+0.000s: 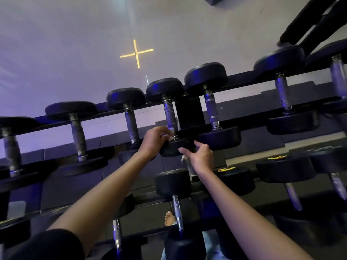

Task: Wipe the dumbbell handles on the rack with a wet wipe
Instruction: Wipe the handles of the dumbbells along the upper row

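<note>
- A white wet wipe (170, 135) is pinched in the curled fingers of the left hand (153, 141), right at the near end of one dumbbell handle (170, 114) on the top shelf of the rack (105, 117), where the handle meets the near head (176, 148).
- The right hand (201, 156) is laid against the front of that same head, fingers loosely spread over the rubber rather than closed round anything. It looks like bracing.
- Something pale and narrow is seen just under the right hand, maybe a bottle or a wipe pack; it can't be made out.
- Risk one: the dumbbell could be rolled or nudged off its saddle if the wipe is dragged hard while the head is only lightly steadied. A bare foot (170, 218) is parked directly below, so that would be bad news.
- Risk two: only a scrap of wipe shows, so it could be bunched up and the far side of the handle missed.
- Risk three: fingers could get nipped between the head and the rail.
- Writing: yellow labels (226, 169) are seen on lower-shelf heads, and stamped marks on some handles, but nothing can be read at this blur.
</note>
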